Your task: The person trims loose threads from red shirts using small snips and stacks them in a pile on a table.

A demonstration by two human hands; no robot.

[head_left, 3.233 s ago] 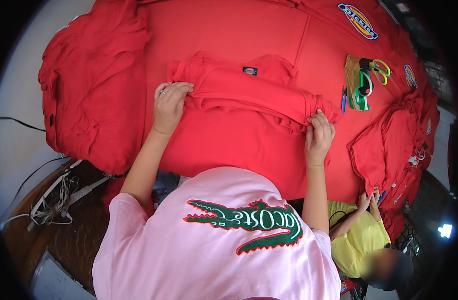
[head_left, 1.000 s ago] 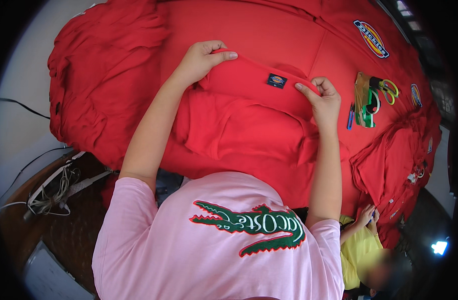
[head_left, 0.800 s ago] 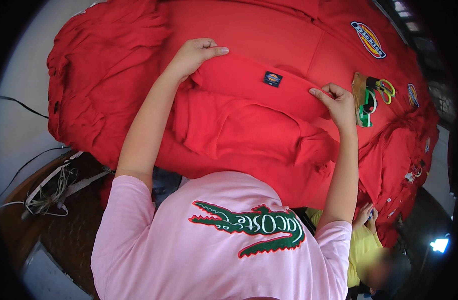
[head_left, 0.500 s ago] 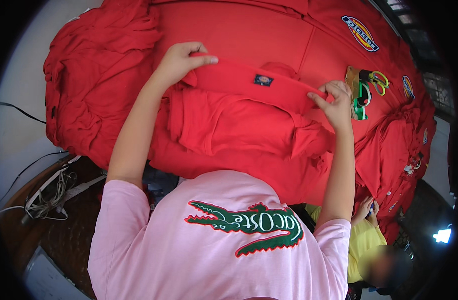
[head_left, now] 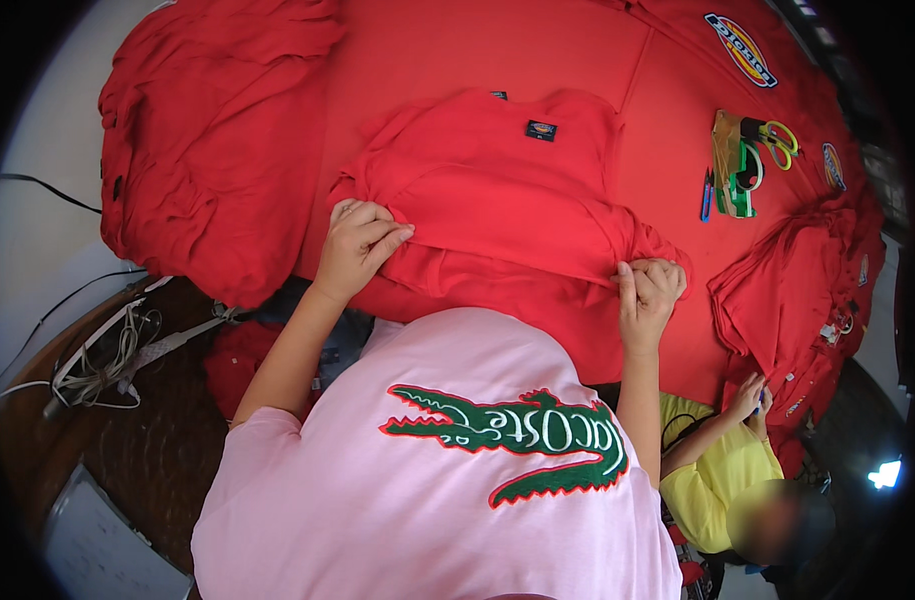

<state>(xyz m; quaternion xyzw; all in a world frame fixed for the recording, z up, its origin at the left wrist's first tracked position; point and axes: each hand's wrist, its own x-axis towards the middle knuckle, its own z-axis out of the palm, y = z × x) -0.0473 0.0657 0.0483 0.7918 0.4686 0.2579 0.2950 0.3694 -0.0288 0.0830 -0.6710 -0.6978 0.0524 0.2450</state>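
A red shirt (head_left: pixel 497 200) lies partly folded in front of me, a small dark label (head_left: pixel 540 131) showing near its far edge. My left hand (head_left: pixel 360 245) pinches the cloth at the left end of a fold across the near part. At the fold's right end, my right hand (head_left: pixel 649 300) is closed on the fabric, thumb against fingers. Between them the cloth runs nearly straight, sloping slightly down to the right. More red fabric is bunched below the fold, close to my body.
Red garments are heaped (head_left: pixel 207 150) at the left. Toward the right lie yellow-handled scissors (head_left: pixel 779 143), a green tape dispenser (head_left: pixel 745 195) and a slim blue tool (head_left: pixel 706 196). A co-worker in yellow (head_left: pixel 732 470) handles red cloth (head_left: pixel 777 280) at lower right. Cables (head_left: pixel 117 350) hang lower left.
Both hands have come down toward my body, now gripping a nearer fold. The labelled part, earlier stretched between my hands, now lies beyond them.
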